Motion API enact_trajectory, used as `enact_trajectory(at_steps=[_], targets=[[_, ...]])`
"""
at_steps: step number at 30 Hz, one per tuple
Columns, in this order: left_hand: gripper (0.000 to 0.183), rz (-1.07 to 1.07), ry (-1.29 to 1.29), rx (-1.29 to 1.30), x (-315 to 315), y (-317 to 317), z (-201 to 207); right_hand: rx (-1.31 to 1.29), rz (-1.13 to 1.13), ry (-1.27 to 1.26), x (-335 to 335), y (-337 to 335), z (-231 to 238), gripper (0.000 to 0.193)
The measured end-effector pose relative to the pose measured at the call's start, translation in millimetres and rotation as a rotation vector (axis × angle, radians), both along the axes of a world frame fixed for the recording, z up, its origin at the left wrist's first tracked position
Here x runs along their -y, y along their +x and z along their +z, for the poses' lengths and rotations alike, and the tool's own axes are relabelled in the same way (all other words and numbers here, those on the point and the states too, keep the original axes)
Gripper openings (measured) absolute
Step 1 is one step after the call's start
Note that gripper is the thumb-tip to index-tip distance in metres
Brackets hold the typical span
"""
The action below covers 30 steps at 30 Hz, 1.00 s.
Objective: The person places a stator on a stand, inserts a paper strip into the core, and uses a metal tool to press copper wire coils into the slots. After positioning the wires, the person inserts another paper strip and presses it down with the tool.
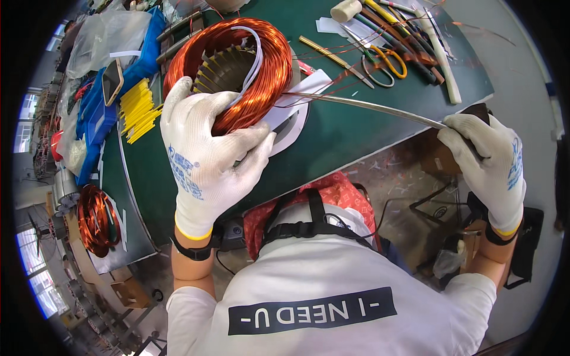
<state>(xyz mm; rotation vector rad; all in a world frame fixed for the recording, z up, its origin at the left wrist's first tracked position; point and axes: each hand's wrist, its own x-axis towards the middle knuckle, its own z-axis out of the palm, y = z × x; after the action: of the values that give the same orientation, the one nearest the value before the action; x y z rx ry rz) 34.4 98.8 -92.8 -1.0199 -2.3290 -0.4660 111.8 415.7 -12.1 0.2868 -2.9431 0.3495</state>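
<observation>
A motor stator (228, 68) with thick copper wire windings sits on the green table (350, 127). White tape or tubing runs over its top. My left hand (208, 157), in a white knit glove, presses on the near side of the copper coil. My right hand (490, 160), also gloved, grips the end of a long thin metal rod (368, 107). The rod's far tip reaches the right side of the winding. White insulation paper (297, 115) lies under the stator.
Scissors with orange handles (386, 62), a mallet (345, 9), sticks and hand tools lie at the table's far right. Yellow strips (139, 110) and a blue bin (95, 118) are at left. A second copper-wound stator (95, 216) rests lower left.
</observation>
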Motion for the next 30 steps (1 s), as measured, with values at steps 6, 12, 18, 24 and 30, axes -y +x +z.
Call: enact_trajectory(at_steps=[6,12,18,24,30], targets=[[0.02,-0.023,0.092,0.019,1.2,1.1,0.3,0.03,-0.045,-0.011,21.2,-0.2,1.0,0.009],[0.018,-0.057,0.204,-0.035,-2.8,-13.2,-16.2,0.081,-0.049,-0.193,33.5,-18.3,-40.0,0.01],[0.043,0.114,0.445,0.207,-10.9,-6.5,-11.6,0.028,0.006,-0.32,9.9,-29.7,-81.7,0.014],[0.031,0.094,0.469,0.085,-23.1,-6.4,-18.0,0.182,-0.027,-0.662,-14.0,-23.6,-153.9,0.034],[0.032,-0.047,0.189,0.027,25.4,-18.3,-16.4,0.309,-0.239,-0.541,-4.2,-1.7,-78.1,0.015]])
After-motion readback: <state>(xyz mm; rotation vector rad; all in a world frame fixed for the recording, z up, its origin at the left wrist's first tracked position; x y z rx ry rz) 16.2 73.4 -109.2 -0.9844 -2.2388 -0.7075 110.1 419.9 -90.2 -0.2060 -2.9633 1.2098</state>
